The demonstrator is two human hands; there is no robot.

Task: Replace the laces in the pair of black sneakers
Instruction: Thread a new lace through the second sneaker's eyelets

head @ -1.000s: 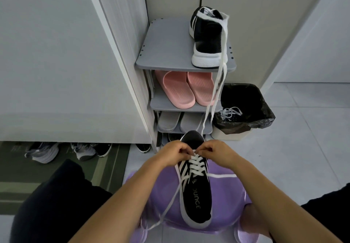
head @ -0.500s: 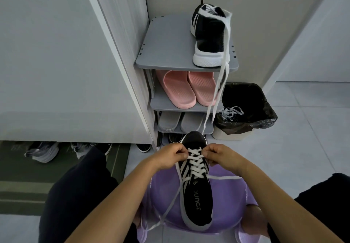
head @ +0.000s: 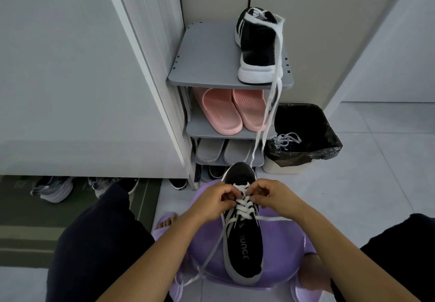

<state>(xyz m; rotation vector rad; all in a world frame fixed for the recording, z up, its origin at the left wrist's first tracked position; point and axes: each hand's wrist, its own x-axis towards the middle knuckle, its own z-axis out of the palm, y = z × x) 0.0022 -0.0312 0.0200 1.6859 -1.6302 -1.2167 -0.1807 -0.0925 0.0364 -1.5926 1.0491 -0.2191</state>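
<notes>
A black sneaker (head: 243, 250) with white stripes lies on a purple stool (head: 284, 264), toe pointing away from me. A white lace (head: 243, 204) crisscrosses its eyelets, its loose ends trailing left down the stool and right across it. My left hand (head: 217, 201) and my right hand (head: 273, 195) pinch the lace at the rows nearest the toe, one on each side. The second black sneaker (head: 257, 49) stands on top of the grey shoe rack (head: 207, 61), with a long white lace (head: 270, 103) draped over it and hanging down.
Pink slippers (head: 231, 111) and grey slippers (head: 221, 151) fill the rack's lower shelves. A bin with a black liner (head: 303, 136) holds old laces (head: 287, 140) beside the rack. More shoes (head: 54, 188) sit under the white cabinet at left, by a green mat.
The view has shifted a little; my hands stay at the toe-end lace rows, now slightly closer together over the crossings.
</notes>
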